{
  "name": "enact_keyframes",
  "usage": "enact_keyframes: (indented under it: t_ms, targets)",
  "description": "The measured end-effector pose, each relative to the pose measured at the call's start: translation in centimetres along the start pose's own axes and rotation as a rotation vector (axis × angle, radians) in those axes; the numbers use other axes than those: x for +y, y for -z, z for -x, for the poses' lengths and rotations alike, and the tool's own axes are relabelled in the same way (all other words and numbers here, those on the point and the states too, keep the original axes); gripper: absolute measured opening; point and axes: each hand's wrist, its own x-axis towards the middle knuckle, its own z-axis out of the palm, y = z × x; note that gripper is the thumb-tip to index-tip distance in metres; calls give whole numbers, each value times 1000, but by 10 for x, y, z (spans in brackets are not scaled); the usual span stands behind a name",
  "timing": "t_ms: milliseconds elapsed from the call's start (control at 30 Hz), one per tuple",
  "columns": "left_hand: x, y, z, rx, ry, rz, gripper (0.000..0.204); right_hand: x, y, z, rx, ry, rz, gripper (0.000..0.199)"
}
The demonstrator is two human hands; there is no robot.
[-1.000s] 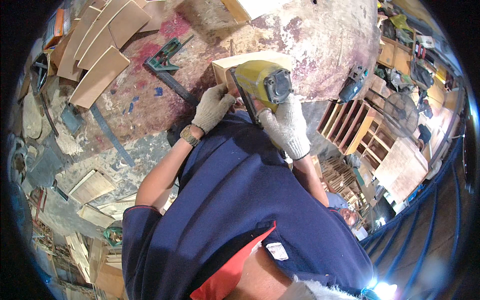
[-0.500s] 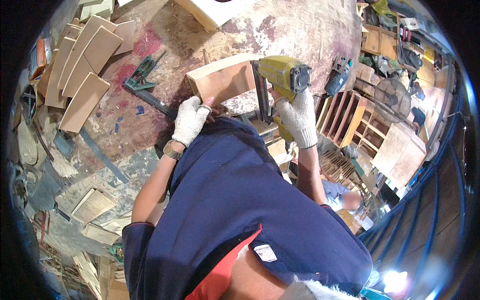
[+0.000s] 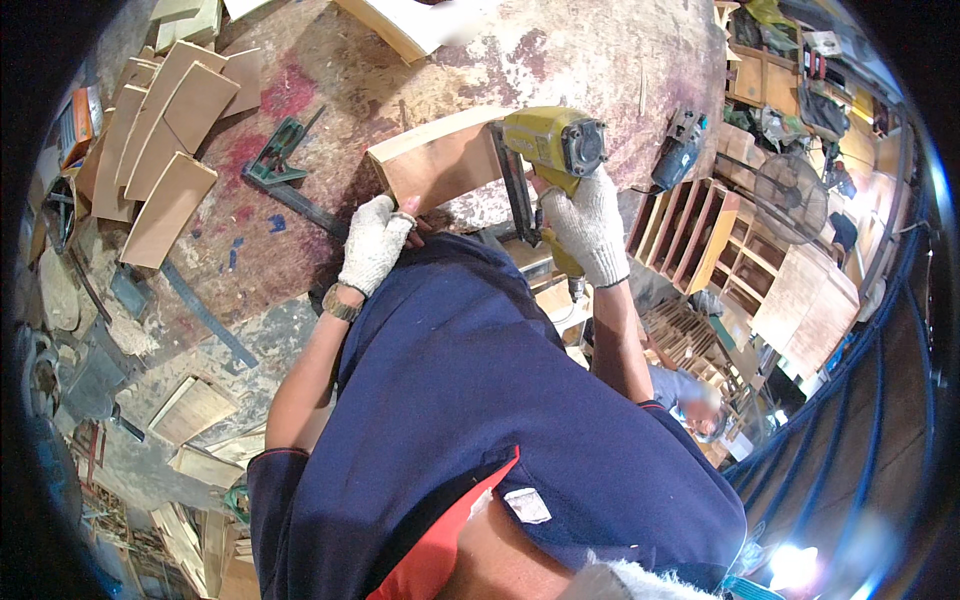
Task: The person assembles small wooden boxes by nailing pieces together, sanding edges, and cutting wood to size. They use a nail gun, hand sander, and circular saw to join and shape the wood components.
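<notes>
Head view: the right hand (image 3: 588,228) grips the nail gun (image 3: 540,138), probably heavy and best held by its handle, while the left hand (image 3: 373,243) curls at the near corner (whether clamped, I cannot tell) of a stiff-looking wooden piece (image 3: 447,165) just beyond and between both hands.

Harsh white light (image 3: 793,566) at lower right, fisheye-bent edges, outer detail seemingly soft
</notes>
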Motion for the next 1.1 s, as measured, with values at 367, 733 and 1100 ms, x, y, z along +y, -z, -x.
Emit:
enact_keyframes:
  t_ms: [367,733,1100]
  targets:
    - [1,3,-2,-48,47,-67,45,-4,4,-1,-26,-24,95,39]
    - [-11,11,-38,97,74,731,59,116,41,-68,278,6,86,46]
    - [8,-17,-37,-65,-112,825,46,217,-17,-111,427,235,266,68]
